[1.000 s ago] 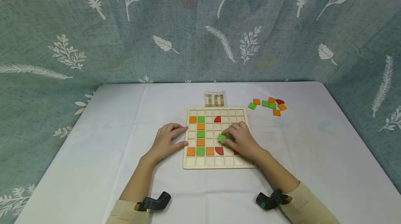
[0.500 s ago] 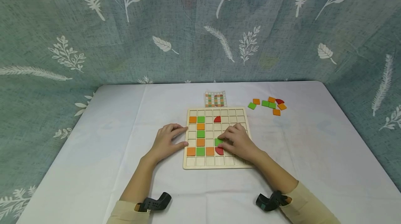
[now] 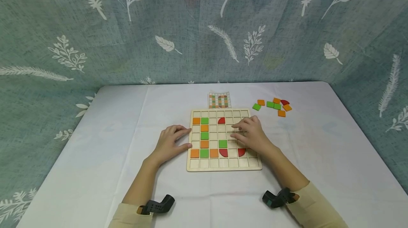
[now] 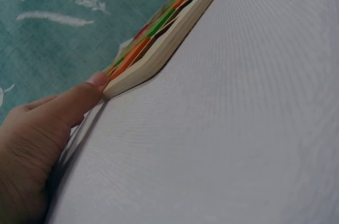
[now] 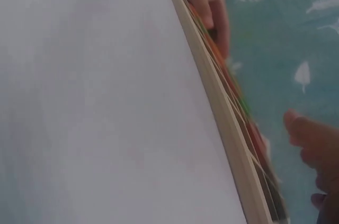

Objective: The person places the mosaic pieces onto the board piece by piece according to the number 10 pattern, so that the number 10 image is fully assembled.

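Note:
A pale wooden grid board [image 3: 204,165] lies on the table. My left hand [image 3: 168,145] rests against its left edge, thumb and index fingertip touching the rim; in the left wrist view the thumb [image 4: 79,99] meets the board's side. My right hand [image 3: 253,136] hovers above the board's right part, holding nothing, thumb and fingers apart. A green square tile [image 3: 222,143] sits in a cell left of it, just above a red quarter-circle tile [image 3: 223,153]. Another red quarter-circle [image 3: 242,152] lies below the hand. Orange and green squares fill several cells on the left.
A small pattern card [image 3: 219,100] lies behind the board. At the back right are loose orange, green and red tiles [image 3: 277,106]. A patterned blue-green cloth [image 3: 191,58] hangs behind the white table [image 3: 95,171].
My right hand has set the green square tile into the cell above the red quarter-circle, let go, and moved up and right. My left hand has stayed put.

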Action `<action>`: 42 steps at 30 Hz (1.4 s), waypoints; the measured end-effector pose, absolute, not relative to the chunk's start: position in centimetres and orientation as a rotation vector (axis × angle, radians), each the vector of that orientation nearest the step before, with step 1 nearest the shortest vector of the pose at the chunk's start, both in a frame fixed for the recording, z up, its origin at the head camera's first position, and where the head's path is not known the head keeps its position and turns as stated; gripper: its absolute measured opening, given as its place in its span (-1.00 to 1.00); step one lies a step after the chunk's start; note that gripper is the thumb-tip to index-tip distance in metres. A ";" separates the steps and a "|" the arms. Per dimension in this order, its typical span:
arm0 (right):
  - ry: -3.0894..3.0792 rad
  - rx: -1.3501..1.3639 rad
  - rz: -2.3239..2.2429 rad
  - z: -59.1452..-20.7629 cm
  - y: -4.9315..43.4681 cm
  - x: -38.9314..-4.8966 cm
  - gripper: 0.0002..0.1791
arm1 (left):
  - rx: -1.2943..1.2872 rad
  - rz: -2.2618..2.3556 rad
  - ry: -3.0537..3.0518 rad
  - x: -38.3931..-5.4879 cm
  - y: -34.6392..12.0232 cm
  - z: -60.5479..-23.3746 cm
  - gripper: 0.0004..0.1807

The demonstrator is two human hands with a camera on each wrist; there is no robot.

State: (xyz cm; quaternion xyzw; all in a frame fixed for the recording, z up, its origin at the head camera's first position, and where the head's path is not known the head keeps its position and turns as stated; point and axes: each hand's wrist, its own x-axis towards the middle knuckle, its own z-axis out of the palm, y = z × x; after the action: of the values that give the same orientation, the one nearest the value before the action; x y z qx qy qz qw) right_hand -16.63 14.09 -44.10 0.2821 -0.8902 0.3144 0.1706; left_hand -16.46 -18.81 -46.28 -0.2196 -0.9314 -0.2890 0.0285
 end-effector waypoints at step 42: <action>-2.857 -0.107 0.852 -45.4 27.1 -18.9 -0.45 | -0.662 -0.894 -2.880 -16.4 -18.8 -46.3 -0.38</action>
State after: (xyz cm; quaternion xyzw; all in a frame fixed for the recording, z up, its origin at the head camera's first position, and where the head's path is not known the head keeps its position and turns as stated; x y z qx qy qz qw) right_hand -18.89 27.13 -45.39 -0.0356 -0.9547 0.2847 0.0792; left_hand -16.38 -18.76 -46.30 -0.2144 -0.9325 -0.2893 0.0272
